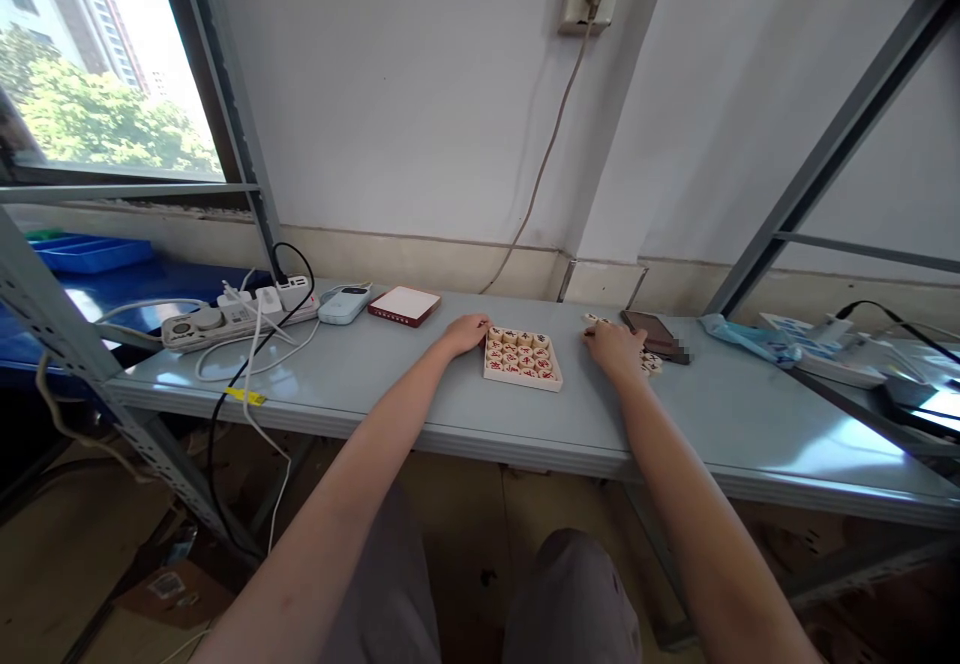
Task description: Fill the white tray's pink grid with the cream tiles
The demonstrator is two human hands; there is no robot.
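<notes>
The fingers of your left hand [462, 334] are bent at the far left corner of the shallow white box [521, 378], and they seem to touch it; whether they pinch its rim, I cannot tell. The fingers of your right hand [611, 347] are curved downward with some space between them, over the loose pieces [651, 365]; what is under them is hidden, so I cannot tell if a piece is held.

For this step, I advise you to let the left fingers only steady the box, because a strong push could slide it on the smooth grey table [577, 414]. With the right, it is better to take each piece by its round side, between thumb and finger, and to lift it straight, so that its neighbours are not knocked.

The box lies just to the right of your left fingers and to the left of your right hand, with bare table between. Inside it, the round pieces [519, 352] with red and dark characters sit close together in rows. The loose pieces lie partly below your right hand and just beside it, near the flat brown case [651, 332] behind
</notes>
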